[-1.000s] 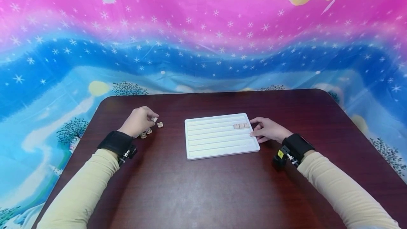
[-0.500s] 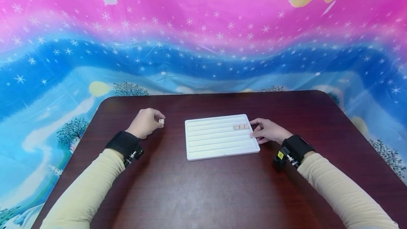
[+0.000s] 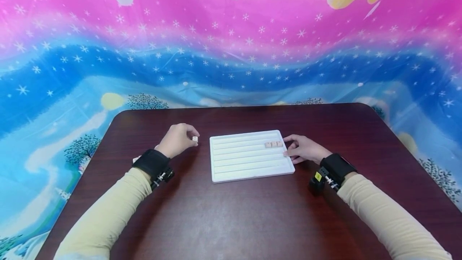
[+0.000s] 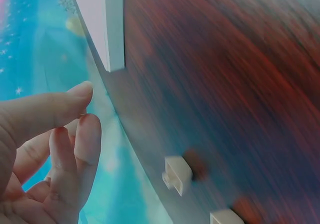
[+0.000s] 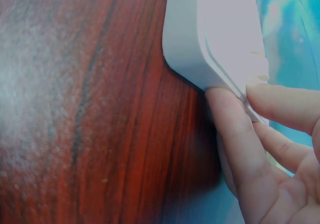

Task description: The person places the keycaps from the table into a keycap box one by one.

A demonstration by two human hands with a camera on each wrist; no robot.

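Dark table (image 3: 231, 220), bearing the ribbed white tray (image 3: 249, 166); right hand (image 3: 306, 147) gripping the tray's right edge between thumb and fingers; left hand (image 3: 177, 140) just beyond its left edge, in a fingertip pinch; row of three blocks (image 3: 274, 144) inside, near its right end; loose blocks (image 4: 177, 175) left of it; pinched block (image 3: 195, 139), just left of it; step, as judged: transfer to the tray; next move probably calls for careful alignment with a groove.

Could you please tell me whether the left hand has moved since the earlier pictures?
Yes, in the head view the left hand has moved right, closer to the white rectangular grooved tray.
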